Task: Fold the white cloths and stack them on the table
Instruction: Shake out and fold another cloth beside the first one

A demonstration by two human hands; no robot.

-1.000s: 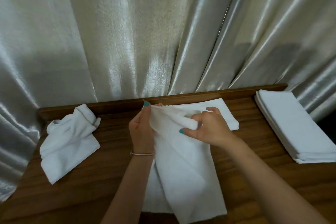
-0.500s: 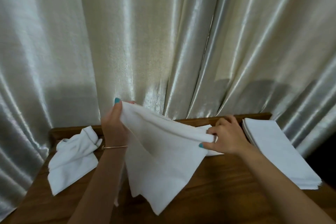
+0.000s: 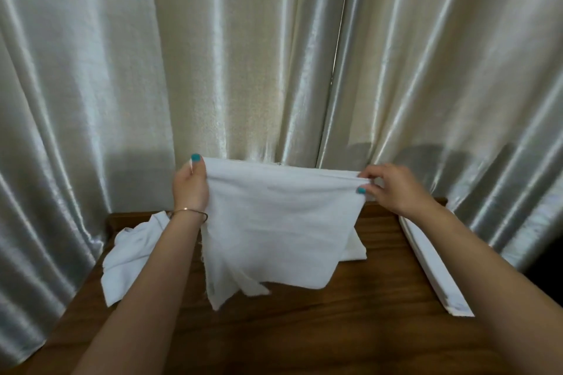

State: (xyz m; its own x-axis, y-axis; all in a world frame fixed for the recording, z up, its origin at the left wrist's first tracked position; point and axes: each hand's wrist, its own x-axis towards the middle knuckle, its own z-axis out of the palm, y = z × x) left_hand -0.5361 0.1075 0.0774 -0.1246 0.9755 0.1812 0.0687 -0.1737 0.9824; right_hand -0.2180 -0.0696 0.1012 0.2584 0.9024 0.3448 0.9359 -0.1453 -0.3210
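Since a second ago the thin white cloth (image 3: 274, 231) has risen off the brown wooden table (image 3: 350, 313), stretched between left hand (image 3: 190, 189) and right hand (image 3: 388, 189), each pinching a top corner. A folded white stack (image 3: 432, 265) lies at the table's right edge, a crumpled white cloth (image 3: 134, 256) on its left awaits folding.

The only camera sits on the person's head, close above both arms, looking forward and a bit down past the left hand (image 3: 190, 189) and right hand (image 3: 387, 189) at the shiny pale curtain (image 3: 274, 55) just behind them.
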